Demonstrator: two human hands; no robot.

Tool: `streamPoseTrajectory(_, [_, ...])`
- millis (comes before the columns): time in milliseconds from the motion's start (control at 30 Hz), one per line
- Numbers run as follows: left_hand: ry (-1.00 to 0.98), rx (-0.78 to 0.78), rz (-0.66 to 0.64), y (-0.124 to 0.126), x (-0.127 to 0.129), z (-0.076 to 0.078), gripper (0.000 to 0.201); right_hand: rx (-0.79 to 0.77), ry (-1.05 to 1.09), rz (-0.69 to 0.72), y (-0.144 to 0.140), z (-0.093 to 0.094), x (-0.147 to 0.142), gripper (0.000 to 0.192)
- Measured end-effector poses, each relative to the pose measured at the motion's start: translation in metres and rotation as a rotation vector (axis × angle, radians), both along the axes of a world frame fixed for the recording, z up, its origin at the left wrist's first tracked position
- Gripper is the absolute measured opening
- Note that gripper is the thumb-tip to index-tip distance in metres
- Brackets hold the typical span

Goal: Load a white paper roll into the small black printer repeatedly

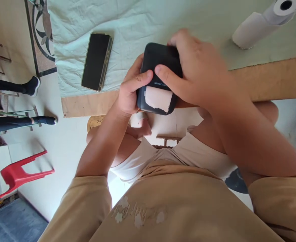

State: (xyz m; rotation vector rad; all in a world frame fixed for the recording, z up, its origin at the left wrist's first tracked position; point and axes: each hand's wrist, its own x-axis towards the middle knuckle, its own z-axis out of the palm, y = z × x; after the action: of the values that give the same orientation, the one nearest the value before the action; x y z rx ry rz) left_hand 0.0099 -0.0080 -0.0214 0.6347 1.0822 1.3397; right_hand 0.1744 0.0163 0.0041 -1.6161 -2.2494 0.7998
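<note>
A black handheld label printer with rounded corners and "NIIMBOT" lettering is held above the table's front edge. A torn-edged piece of pale paper lies across its near end. My left hand grips the printer's left side, thumb on the top face and the other fingers mostly hidden beneath. My right hand is closed around the far right corner, its thumb pressing on the top face; its fingers are slightly blurred. A dark-screened phone in a clear case lies on the cloth, left of my hands.
Pale green cloth covers the table, whose wooden edge shows in front. White paper rolls are at the far right. To the left are a red plastic chair and another person's legs. My lap is below the table edge.
</note>
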Motion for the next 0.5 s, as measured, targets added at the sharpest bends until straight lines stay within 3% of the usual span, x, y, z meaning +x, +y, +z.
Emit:
streamPoseTrajectory(33, [-0.078,-0.031,0.008,0.002,-0.003,0.003,0.042,0.028,0.031,-0.003,0.001,-0.008,0.004,0.073])
streamPoseTrajectory(100, [-0.254,-0.296,-0.268,0.005,-0.013,0.010,0.042,0.070,0.087,-0.011,0.002,-0.021,0.010,0.081])
streamPoseTrajectory(133, [-0.331,-0.318,-0.273,0.006,-0.019,0.013,0.049,0.090,0.122,-0.015,0.002,-0.026,0.012,0.084])
streamPoseTrajectory(167, [-0.359,-0.295,-0.298,0.006,-0.024,0.014,0.052,0.111,0.159,-0.019,0.002,-0.028,0.011,0.085])
streamPoseTrajectory(300, [-0.180,-0.017,-0.241,0.000,-0.024,0.010,0.021,0.162,0.271,-0.034,0.003,-0.028,0.001,0.072])
streamPoseTrajectory(400, [-0.153,-0.017,-0.198,-0.005,-0.012,0.012,0.029,0.160,0.311,-0.066,0.004,-0.025,-0.007,0.059])
streamPoseTrajectory(500, [-0.117,-0.062,-0.141,-0.005,-0.011,0.015,0.020,0.193,0.356,-0.071,0.003,-0.029,-0.006,0.053])
